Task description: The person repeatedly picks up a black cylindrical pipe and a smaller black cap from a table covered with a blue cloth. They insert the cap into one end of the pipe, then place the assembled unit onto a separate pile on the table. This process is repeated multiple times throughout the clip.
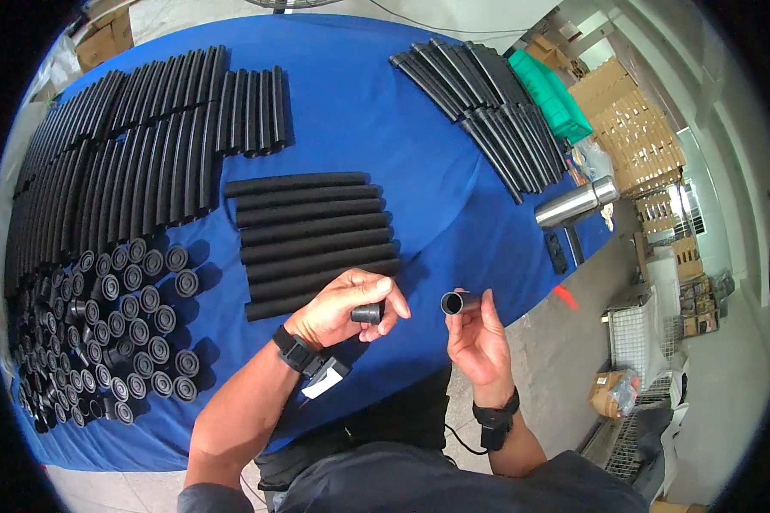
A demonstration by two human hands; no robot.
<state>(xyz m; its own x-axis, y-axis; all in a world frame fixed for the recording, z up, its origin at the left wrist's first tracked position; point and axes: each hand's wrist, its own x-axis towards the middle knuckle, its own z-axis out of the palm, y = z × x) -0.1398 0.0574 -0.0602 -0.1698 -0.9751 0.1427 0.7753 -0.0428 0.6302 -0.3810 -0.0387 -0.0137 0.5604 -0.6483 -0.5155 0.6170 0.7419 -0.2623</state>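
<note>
My left hand (334,301) is closed on a short black cap (367,315), its wider rim pointing down toward me. To its right, my right hand (481,350) grips a black tube (465,301) between thumb and fingers. The tube's round open end faces left and up, apart from the cap; how long the tube is cannot be seen. Just beyond my left hand, several dark matte tubes (312,220) lie side by side on the blue cloth (342,111). Many round black caps (163,319) with ringed ends stand in a cluster at the left.
Long rows of black tubes (145,175) cover the far left, and another batch (488,111) lies at the far right. Beside that batch are a green crate (549,96) and a steel flask (576,203). A wire cage (637,342) stands right of the table.
</note>
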